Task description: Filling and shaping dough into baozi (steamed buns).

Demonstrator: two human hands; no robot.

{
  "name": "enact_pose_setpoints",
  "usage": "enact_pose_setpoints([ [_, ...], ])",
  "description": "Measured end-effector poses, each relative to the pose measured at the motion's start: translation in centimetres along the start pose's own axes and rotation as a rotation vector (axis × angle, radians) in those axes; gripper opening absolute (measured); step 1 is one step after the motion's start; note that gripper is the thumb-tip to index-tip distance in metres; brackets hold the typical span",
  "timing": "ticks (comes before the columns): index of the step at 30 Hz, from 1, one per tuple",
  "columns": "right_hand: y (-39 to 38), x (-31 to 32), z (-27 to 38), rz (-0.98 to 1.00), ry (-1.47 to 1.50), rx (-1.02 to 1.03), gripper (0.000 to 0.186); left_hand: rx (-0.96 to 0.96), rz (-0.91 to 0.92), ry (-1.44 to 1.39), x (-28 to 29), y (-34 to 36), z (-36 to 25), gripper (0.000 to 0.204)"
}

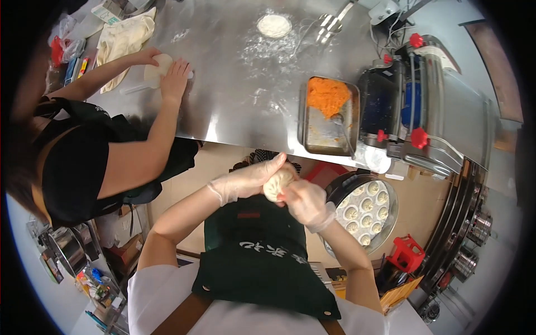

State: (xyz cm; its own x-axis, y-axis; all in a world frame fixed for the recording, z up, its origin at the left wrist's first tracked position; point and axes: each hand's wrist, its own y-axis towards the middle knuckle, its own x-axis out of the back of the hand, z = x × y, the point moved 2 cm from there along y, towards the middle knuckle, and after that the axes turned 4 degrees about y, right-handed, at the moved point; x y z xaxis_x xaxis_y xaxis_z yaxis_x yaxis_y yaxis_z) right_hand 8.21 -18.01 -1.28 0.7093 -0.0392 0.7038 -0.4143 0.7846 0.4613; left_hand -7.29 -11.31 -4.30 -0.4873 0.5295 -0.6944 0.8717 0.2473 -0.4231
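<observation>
A pale pleated bun is held in front of my apron, just off the table's near edge. My left hand, in a clear plastic glove, cups it from the left with the thumb along its top. From the right, my gloved right hand closes its fingers on the bun's edge; its fingertips are partly hidden and slightly blurred. Beyond my hands, a metal tray holds orange shredded filling and a spoon. To my right, a round steamer carries several pleated buns on paper.
At left, a co-worker's hands handle a flat dough wrapper beside a rolling pin. A floured dough piece lies far back on the steel table. A machine with red knobs stands right of the tray.
</observation>
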Motion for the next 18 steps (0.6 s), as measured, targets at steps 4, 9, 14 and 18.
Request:
enact_pose_setpoints([
  [4, -2.5, -6.7, -0.1, 0.065, 0.035, -0.198, 0.048, 0.112, -0.182, -0.465, 4.6, 0.3, 9.3, 0.084],
  [9, 2.5, -8.1, -3.1, -0.140, 0.285, -0.367, 0.101, -0.414, -0.135, -0.417, 5.2, 1.8, 2.0, 0.088],
  [14, 0.9, -14.1, -12.2, -0.100, 0.421, -0.577, 0.103, -0.637, -0.463, 0.006, 10.6, 5.4, 3.7, 0.093],
  [18, -2.3, -16.5, -13.0, -0.427, 0.690, -0.614, 0.099, -0.765, -0.805, 0.364, 13.7, 6.6, 6.0, 0.104],
])
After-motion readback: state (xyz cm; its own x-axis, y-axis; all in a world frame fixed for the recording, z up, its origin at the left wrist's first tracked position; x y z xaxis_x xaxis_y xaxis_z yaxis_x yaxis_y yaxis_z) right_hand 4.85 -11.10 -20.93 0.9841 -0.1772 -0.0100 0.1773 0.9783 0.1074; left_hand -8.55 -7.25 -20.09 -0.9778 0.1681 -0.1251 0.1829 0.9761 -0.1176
